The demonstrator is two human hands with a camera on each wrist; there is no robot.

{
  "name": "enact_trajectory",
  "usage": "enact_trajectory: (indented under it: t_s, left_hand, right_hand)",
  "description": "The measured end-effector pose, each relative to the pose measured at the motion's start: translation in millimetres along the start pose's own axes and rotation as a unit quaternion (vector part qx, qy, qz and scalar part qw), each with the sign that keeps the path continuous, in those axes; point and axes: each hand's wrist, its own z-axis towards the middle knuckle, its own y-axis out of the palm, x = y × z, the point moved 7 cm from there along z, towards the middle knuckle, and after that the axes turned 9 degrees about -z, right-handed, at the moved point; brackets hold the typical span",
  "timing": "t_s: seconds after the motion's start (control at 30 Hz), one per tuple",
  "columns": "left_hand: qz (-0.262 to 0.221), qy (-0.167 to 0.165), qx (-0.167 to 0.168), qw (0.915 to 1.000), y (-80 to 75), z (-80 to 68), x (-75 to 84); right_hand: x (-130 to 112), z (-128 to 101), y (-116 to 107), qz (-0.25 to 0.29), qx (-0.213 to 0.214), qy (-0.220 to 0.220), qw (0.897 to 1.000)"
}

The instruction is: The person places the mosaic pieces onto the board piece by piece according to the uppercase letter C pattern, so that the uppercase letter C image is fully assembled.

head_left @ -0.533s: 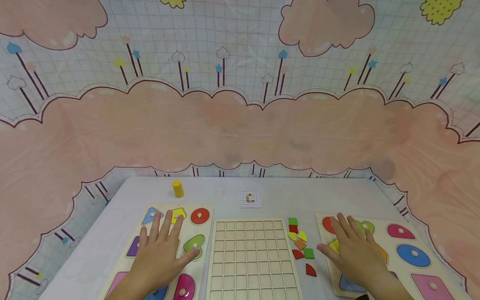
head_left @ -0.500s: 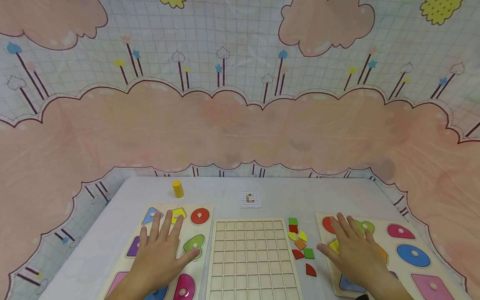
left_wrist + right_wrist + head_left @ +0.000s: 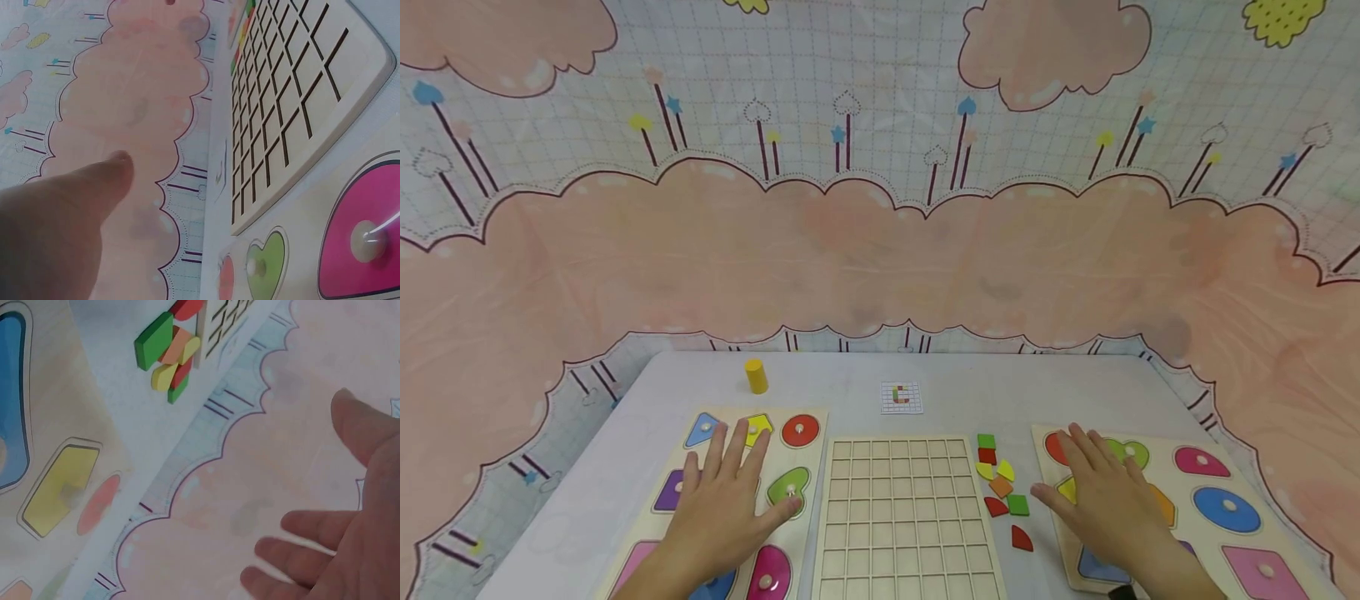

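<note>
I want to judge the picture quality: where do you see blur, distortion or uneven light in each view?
Head view: even, soft light, faint shadows under the left hand and right hand; the backdrop's lines bow toward the edges. Left wrist view: the thumb is near and soft, the grid board sharper. Right wrist view: the fingers are blurred, the loose coloured pieces fairly clear.

Left hand [image 3: 50, 219] with one finger extended, above a shape board bearing a pink piece [image 3: 362, 231] and green heart [image 3: 265, 262], beside an empty wooden grid tray [image 3: 294, 94].
</note>
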Motion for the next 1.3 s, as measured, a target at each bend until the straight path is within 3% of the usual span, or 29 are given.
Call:
enact_trajectory:
  t_s: [0.33,0.53,0.87,1.07,1.3]
  left_hand:
    - [-0.022,0.032,-0.005,0.9992,7.5,-0.2,6.4]
    - [-0.059,0.05,-0.02,0.9968,18.7,2.2,8.7]
    - [-0.13,0.051,-0.077,0.9872,42.4,3.8,13.3]
    - [-0.163,0.062,-0.078,0.9816,53.8,1.7,13.7]
    - [-0.191,0.074,-0.109,0.9728,66.2,1.5,11.1]
  right_hand:
    - [-2,8,0,0.048,0.017,-0.021,0.998]
    - [-3,14,2,0.094,0.02,-0.034,0.995]
    - [-6,32,19,0.13,-0.022,-0.068,0.989]
    - [-6,44,31,0.149,-0.056,-0.058,0.986]
    - [-8,54,44,0.181,-0.098,-0.027,0.978]
